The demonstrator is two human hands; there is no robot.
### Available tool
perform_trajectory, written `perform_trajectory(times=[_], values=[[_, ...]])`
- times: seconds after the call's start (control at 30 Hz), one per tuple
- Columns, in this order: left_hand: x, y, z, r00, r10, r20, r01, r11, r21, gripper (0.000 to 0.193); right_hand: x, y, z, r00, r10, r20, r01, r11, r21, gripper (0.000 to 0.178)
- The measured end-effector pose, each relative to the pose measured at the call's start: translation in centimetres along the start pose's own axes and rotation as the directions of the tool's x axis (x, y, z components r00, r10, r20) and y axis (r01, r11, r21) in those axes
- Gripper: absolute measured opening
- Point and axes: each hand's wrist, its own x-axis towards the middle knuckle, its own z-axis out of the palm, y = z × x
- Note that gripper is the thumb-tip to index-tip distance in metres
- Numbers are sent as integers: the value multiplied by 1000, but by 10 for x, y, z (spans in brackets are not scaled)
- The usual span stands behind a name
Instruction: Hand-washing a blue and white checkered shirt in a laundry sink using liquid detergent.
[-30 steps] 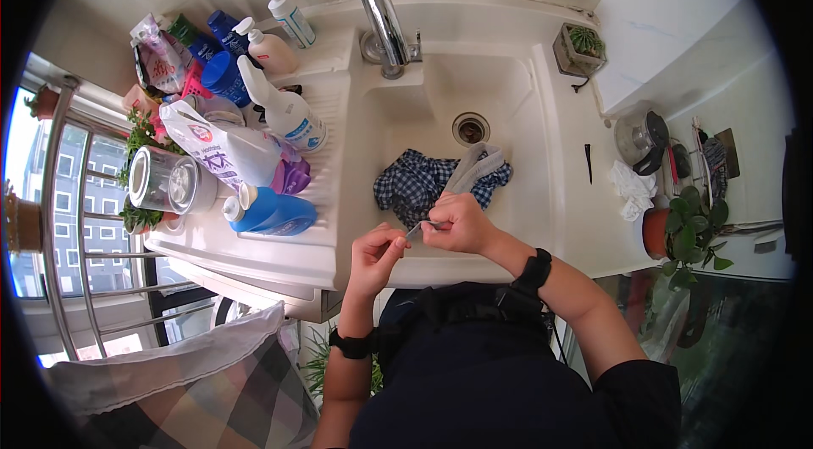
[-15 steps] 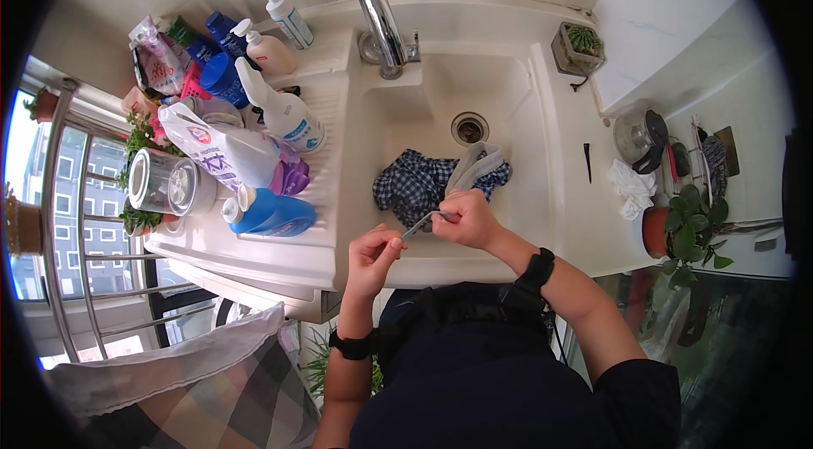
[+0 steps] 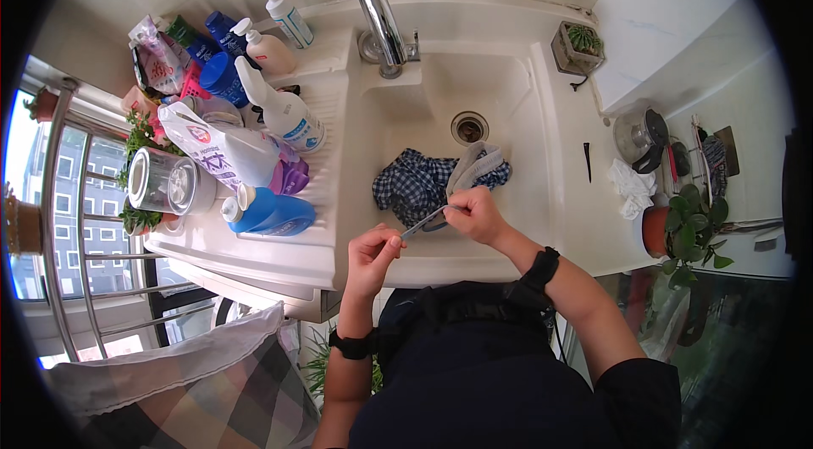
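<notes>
A thin grey-blue strip [image 3: 423,222] is stretched between my two hands, over the near part of the white sink [image 3: 517,233]. My left hand [image 3: 373,256] pinches its lower end between thumb and fingers. Closed around its upper end is my right hand [image 3: 476,214], a little farther away. Just beyond them a crumpled dark blue and white checked cloth [image 3: 411,182] lies in the basin, with a light grey band of fabric [image 3: 474,165] on its right part. Whether the strip belongs to this cloth I cannot tell.
A chrome faucet [image 3: 378,17] rises behind the basin, near the drain [image 3: 470,128]. Left on the ribbed board stand a blue bottle [image 3: 271,214], a white spray bottle [image 3: 288,119] and several other containers. A potted cactus [image 3: 583,41] and a leafy plant [image 3: 694,225] are at the right.
My right hand has shifted slightly to the right, and more of the strip shows between my hands. My left hand and the checked cloth stay about where they were.
</notes>
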Motion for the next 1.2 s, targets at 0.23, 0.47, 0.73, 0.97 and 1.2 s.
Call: perform_trajectory(times=[0.23,0.47,0.73,0.97,1.2], values=[[0,-4,-1,1000,-2,-1,2,999,-44,14,-2,8,-2,996,83,-11,-82,993,82,30],[0,-2,0,997,-52,-51,40,977,-210,11,1,8,-6,989,62,133,-91,970,225,25],[1,-5,1,988,-143,-51,131,973,-190,11,6,-22,-5,973,-42,228,-6,978,208,18],[3,1,10,986,-162,32,163,985,-56,13,9,-44,12,943,135,305,-187,971,148,8],[2,1,10,989,-145,-6,145,989,24,14,12,-30,11,940,-171,295,210,972,-105,8]])
